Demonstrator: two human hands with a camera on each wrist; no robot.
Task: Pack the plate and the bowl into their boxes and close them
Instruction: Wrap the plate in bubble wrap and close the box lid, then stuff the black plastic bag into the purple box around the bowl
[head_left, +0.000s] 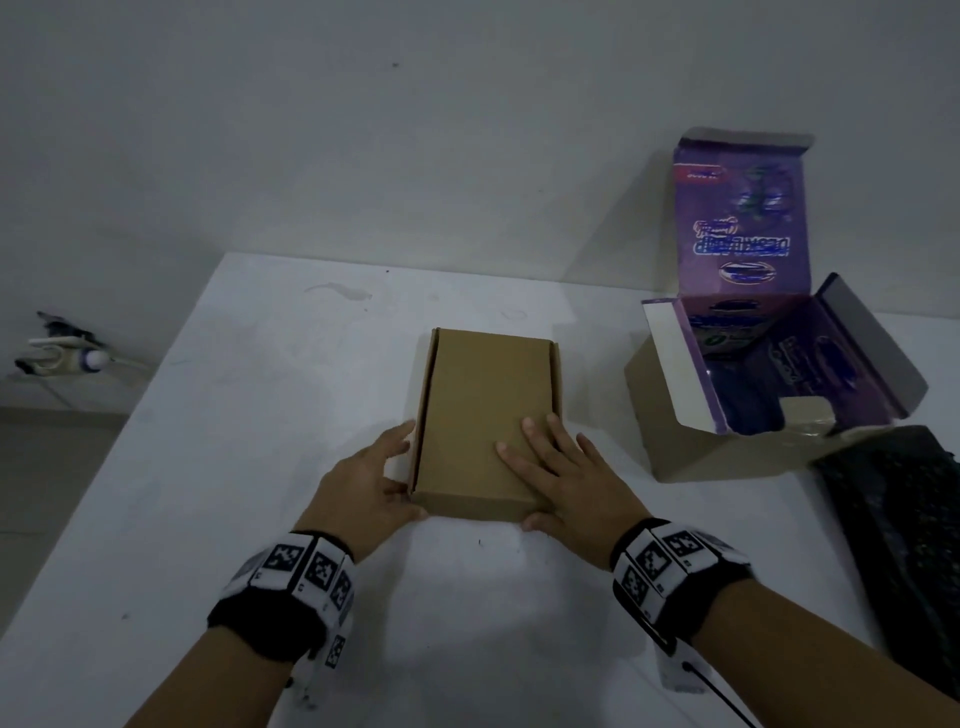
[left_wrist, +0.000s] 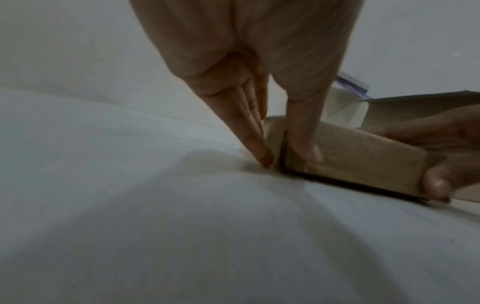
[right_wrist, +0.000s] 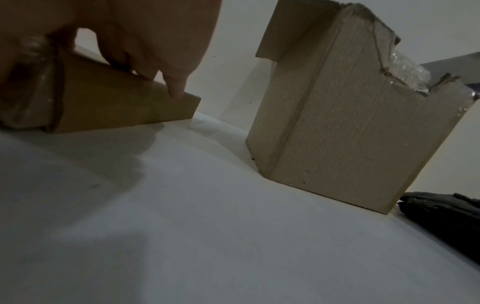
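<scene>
A flat brown cardboard box (head_left: 483, 415) lies shut in the middle of the white table (head_left: 260, 467). My left hand (head_left: 371, 480) is at its near left corner, straight fingers (left_wrist: 249, 123) pressed along the left side and thumb on the front face. My right hand (head_left: 561, 467) lies flat on the lid near the right corner, its thumb against the front edge. In the left wrist view the flat box (left_wrist: 363, 156) shows both thumbs on its front. A taller box (head_left: 691, 447) stands open at the right, purple printed flaps up. No plate or bowl is visible.
A black object (head_left: 904, 545) lies at the table's right edge, just beside the open box (right_wrist: 350, 123). Bubble wrap (right_wrist: 407, 70) shows at that box's top. The wall runs close behind. The table's left edge drops to a floor with small items (head_left: 67, 353).
</scene>
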